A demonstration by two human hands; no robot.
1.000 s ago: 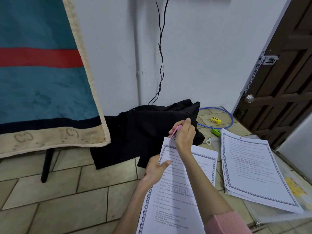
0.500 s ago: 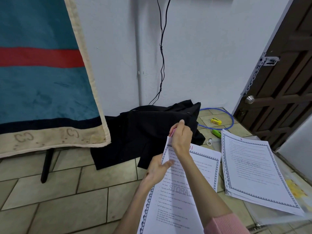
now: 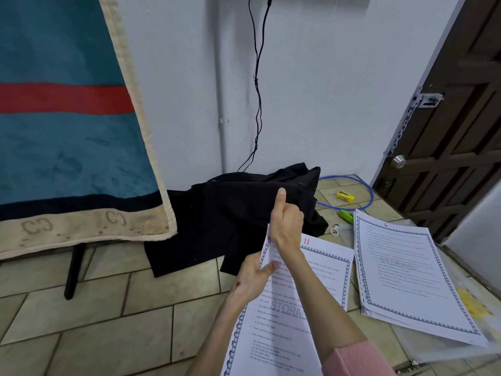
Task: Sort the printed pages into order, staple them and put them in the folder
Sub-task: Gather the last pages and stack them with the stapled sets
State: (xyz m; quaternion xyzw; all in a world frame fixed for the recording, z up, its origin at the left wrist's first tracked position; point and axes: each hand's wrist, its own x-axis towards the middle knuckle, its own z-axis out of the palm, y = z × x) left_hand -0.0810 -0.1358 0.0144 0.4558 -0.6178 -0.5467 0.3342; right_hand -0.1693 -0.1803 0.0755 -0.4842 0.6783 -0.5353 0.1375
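**Hands on the pages at the top corner**

The person holds a sheaf of printed pages (image 3: 287,316) over the tiled floor (image 3: 108,335). The left hand (image 3: 253,279) grips the sheaf by its left edge, thumb lying flat on the top sheet and the other fingers hidden underneath. The right hand (image 3: 286,222) sits at the upper left corner of the sheaf, fingers curled into the palm and thumb sticking straight up. Whether those curled fingers hold anything cannot be told, since only the back of the hand shows. A pink sleeve (image 3: 357,359) covers the right forearm near the bottom edge.

A page marked "11" in red (image 3: 328,256) lies under the held sheets, its top right part showing beside the right wrist. To the right, a second stack of pages (image 3: 406,278) lies on the floor, its top sheet marked "6" in red. That stack rests on a clear plastic folder (image 3: 477,316), which shows along its right and lower edges.

Beyond the stacks, near the wall, lie a green stapler (image 3: 346,215), a yellow object (image 3: 345,197) and a blue cable loop (image 3: 367,195). A black garment (image 3: 230,218) is heaped on the floor behind the hands. A teal, red-striped cloth (image 3: 67,118) hangs at left, a black cord (image 3: 257,90) runs down the white wall, and a dark wooden door (image 3: 455,118) stands at right.
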